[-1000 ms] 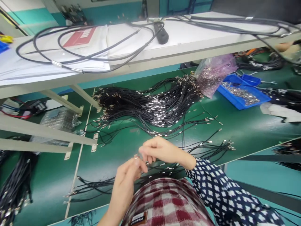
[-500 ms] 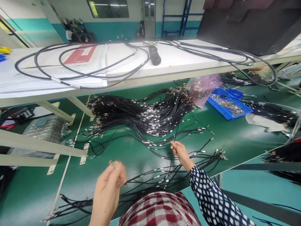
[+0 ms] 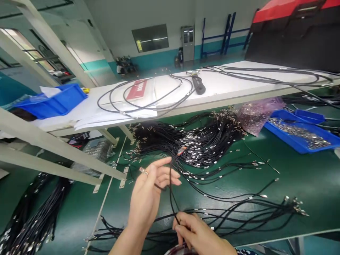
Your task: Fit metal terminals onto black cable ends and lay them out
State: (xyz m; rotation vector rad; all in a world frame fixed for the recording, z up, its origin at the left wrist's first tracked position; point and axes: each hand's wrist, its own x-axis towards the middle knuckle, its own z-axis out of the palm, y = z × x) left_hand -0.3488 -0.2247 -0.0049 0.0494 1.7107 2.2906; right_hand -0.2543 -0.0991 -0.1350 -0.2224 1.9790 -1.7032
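Note:
A thin black cable (image 3: 170,191) with a metal end pointing up rises in front of the bench. My right hand (image 3: 195,228) pinches it low down, near the bench's front edge. My left hand (image 3: 151,191) is raised just left of the cable, its fingers spread beside it, while a small metal connector (image 3: 143,171) sits at its thumb with a cable running behind the palm. Behind the hands lies a big bundle of black cables (image 3: 196,141) with silver tips. More loose cables (image 3: 255,212) lie along the front of the green bench (image 3: 239,187).
Above the bench runs a white shelf (image 3: 170,102) bearing coiled cables, a black-handled tool (image 3: 198,84) and a blue bin (image 3: 57,101). Blue trays of metal parts (image 3: 302,136) and a pink bag (image 3: 257,113) lie at the right. White frame legs (image 3: 53,148) stand at the left.
The view has swung left and up. My hands have come close together, my left hand's fingers have spread, and a cable end now stands up between them.

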